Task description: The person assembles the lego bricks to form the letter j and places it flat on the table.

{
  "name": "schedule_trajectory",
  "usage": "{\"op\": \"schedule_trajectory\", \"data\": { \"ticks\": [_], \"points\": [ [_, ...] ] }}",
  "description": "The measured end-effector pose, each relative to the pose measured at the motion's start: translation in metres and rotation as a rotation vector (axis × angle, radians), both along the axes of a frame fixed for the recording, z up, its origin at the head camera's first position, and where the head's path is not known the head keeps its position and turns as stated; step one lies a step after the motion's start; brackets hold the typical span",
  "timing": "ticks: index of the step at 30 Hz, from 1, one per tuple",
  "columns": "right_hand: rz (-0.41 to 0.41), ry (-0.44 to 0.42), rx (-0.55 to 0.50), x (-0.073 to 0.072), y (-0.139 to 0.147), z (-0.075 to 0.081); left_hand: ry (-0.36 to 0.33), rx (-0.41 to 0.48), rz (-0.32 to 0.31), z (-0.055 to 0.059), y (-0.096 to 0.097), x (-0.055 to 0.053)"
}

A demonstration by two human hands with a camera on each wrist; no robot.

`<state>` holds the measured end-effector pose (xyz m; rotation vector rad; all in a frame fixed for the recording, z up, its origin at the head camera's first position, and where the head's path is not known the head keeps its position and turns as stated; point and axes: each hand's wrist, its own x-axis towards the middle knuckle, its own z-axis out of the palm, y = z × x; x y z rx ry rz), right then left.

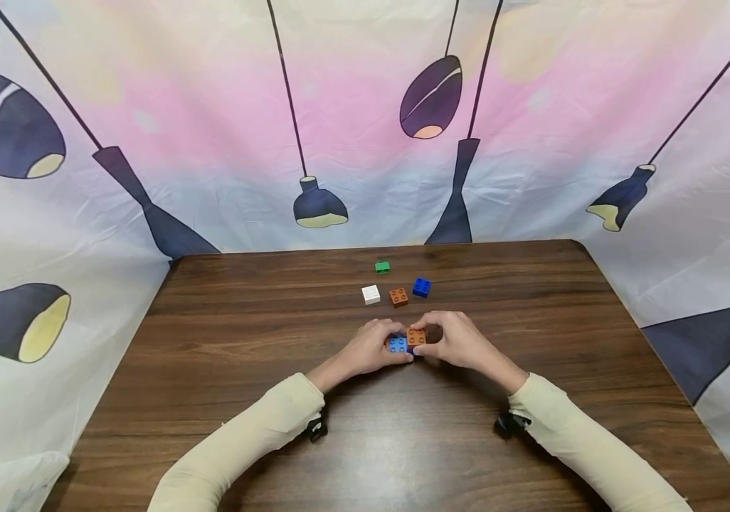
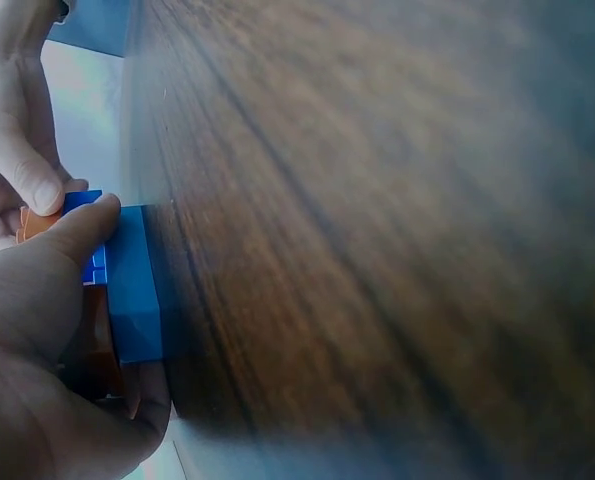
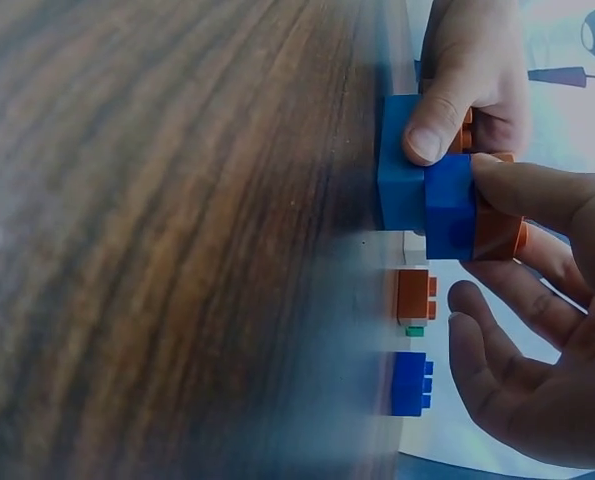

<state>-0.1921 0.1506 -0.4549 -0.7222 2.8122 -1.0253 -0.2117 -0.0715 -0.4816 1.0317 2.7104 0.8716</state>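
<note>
A light blue toy brick (image 1: 397, 345) sits low against the table, pinched at its near side by the thumb of my left hand (image 1: 370, 347). A dark blue brick (image 3: 449, 207) overlaps its right end, and an orange brick (image 3: 497, 225) sits on the dark blue one. My right hand (image 1: 457, 341) pinches that orange brick between thumb and fingers, the thumb reaching the dark blue edge. Beside the left palm, another orange-brown brick (image 2: 99, 345) shows against the light blue one, partly hidden by the left hand. The left fingers' far side is mostly hidden.
Beyond the hands lie a white brick (image 1: 371, 294), a loose orange brick (image 1: 398, 297), a loose dark blue brick (image 1: 421, 287) and a small green brick (image 1: 382, 267). They rest on a dark wooden table (image 1: 262, 306), with a printed cloth (image 1: 365, 128) behind it.
</note>
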Motion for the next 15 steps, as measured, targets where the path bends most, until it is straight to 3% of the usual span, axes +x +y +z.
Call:
{"op": "schedule_trajectory", "data": {
  "ticks": [15],
  "points": [
    [0.03,-0.1,-0.062,-0.0046,0.0022,0.0007,-0.012,0.001,0.006,0.0013,-0.0014,0.0011]
  ]
}}
